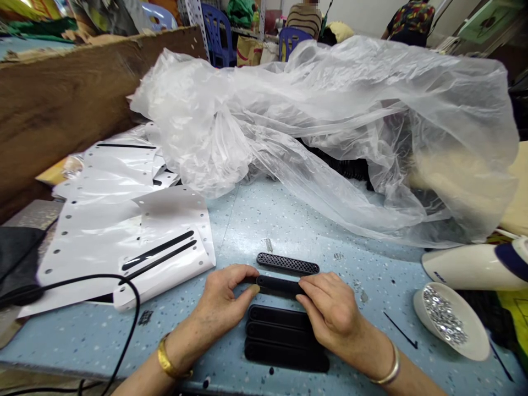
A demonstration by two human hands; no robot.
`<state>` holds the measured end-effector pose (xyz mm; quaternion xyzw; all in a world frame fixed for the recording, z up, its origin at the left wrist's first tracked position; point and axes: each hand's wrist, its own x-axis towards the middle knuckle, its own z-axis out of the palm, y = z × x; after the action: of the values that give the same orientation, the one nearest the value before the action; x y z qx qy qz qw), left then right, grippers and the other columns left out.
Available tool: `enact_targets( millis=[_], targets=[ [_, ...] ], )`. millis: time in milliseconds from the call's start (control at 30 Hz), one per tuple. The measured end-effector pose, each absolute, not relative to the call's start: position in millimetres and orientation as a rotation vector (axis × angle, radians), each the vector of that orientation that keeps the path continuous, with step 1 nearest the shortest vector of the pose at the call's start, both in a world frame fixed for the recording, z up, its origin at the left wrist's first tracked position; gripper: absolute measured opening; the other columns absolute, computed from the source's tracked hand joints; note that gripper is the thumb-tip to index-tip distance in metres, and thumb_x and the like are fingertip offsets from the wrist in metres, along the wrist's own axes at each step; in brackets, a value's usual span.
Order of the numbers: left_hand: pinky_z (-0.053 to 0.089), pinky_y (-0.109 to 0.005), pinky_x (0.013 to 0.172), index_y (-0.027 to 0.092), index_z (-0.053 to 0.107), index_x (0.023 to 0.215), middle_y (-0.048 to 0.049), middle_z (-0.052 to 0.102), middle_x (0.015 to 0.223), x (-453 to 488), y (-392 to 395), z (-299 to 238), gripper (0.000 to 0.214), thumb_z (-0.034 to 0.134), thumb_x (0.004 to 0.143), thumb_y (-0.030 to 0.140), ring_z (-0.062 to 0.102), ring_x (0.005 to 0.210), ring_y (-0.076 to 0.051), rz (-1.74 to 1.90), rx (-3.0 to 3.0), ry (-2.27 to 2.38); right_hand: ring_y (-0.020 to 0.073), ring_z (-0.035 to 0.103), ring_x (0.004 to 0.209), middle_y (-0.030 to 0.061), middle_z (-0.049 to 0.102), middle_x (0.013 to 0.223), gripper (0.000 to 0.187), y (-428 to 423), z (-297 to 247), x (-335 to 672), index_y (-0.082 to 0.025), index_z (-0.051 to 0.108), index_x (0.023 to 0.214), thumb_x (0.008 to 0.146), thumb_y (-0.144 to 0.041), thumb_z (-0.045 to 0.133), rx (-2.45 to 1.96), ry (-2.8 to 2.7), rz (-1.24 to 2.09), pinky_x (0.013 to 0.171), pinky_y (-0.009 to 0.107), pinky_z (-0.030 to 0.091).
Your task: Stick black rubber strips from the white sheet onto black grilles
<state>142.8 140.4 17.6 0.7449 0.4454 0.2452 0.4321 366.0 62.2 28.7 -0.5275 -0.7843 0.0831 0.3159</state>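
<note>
Black strip (277, 285), pinched at either end by the left hand (225, 300) and the right hand (332, 311), fingers closed on it. The end grip seemingly keeps its middle clear and steady. Its long axis runs left to right, level, low over the bench (247, 220). A stack of like strips (284, 338) lies just nearer (same alignment), and a perforated strip (287, 264) lies just beyond. A white dish (451, 322) of shiny bits stands at right.

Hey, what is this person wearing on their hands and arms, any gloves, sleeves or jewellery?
No gloves: the left hand and right hand are bare, and no sleeve shows on either forearm. The left wrist carries a gold-coloured bangle, broad and shiny. The right wrist carries a thinner silver-coloured bangle. No rings or watch can be seen.
</note>
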Motion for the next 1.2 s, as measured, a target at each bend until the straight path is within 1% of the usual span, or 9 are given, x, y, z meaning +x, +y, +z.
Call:
enact_targets(
  millis=[200,367,600,867,1033,1200],
  targets=[
    [0.056,-0.036,0.071,0.021,0.071,0.090,-0.0024,0.076,0.083,141.8,139.9,15.8,0.017,0.058,0.079,0.019,0.070,0.075,-0.019,0.639,1.890,1.105,0.0248,0.061,0.079,0.0139,0.069,0.088,0.019,62.5,29.6,364.8,-0.010,0.067,0.095,0.089,-0.003,0.050,-1.392,-2.087,0.221,0.065,0.039,0.046],
    [0.057,-0.037,0.074,0.020,0.070,0.094,-0.0040,0.076,0.088,140.8,137.9,16.1,0.018,0.061,0.078,0.021,0.072,0.079,-0.020,0.711,1.905,1.132,0.0242,0.060,0.078,0.0134,0.068,0.086,0.017,61.2,28.0,364.2,-0.009,0.067,0.095,0.089,-0.004,0.051,-1.400,-2.087,0.232,0.065,0.039,0.044],
    [0.055,-0.034,0.068,0.020,0.069,0.090,-0.0021,0.074,0.081,141.3,138.6,15.9,0.013,0.059,0.082,0.021,0.070,0.072,-0.018,0.674,1.936,1.090,0.0236,0.059,0.077,0.0128,0.067,0.084,0.018,61.4,24.7,361.6,-0.009,0.067,0.096,0.089,-0.003,0.051,-1.403,-2.064,0.224,0.064,0.039,0.043],
    [0.055,-0.032,0.069,0.021,0.069,0.089,-0.0013,0.074,0.081,142.2,142.2,17.5,0.012,0.060,0.081,0.021,0.069,0.073,-0.018,0.664,1.938,1.072,0.0235,0.058,0.077,0.0133,0.067,0.085,0.020,60.2,24.9,359.0,-0.008,0.066,0.097,0.087,0.000,0.050,-1.405,-2.064,0.201,0.064,0.039,0.043],
    [0.055,-0.033,0.068,0.021,0.068,0.087,-0.0014,0.074,0.079,142.3,142.8,15.8,0.010,0.059,0.083,0.024,0.069,0.071,-0.018,0.647,1.923,1.095,0.0236,0.058,0.077,0.0132,0.067,0.085,0.020,60.6,24.4,359.7,-0.008,0.067,0.096,0.087,-0.002,0.049,-1.418,-2.065,0.197,0.065,0.038,0.043],
    [0.056,-0.035,0.072,0.021,0.067,0.091,-0.0033,0.074,0.084,143.2,140.7,14.0,0.013,0.062,0.081,0.026,0.069,0.077,-0.019,0.684,1.953,1.096,0.0227,0.058,0.075,0.0110,0.066,0.081,0.021,60.8,24.3,360.1,-0.010,0.068,0.095,0.088,-0.004,0.048,-1.447,-2.038,0.215,0.065,0.038,0.043]
  ],
)
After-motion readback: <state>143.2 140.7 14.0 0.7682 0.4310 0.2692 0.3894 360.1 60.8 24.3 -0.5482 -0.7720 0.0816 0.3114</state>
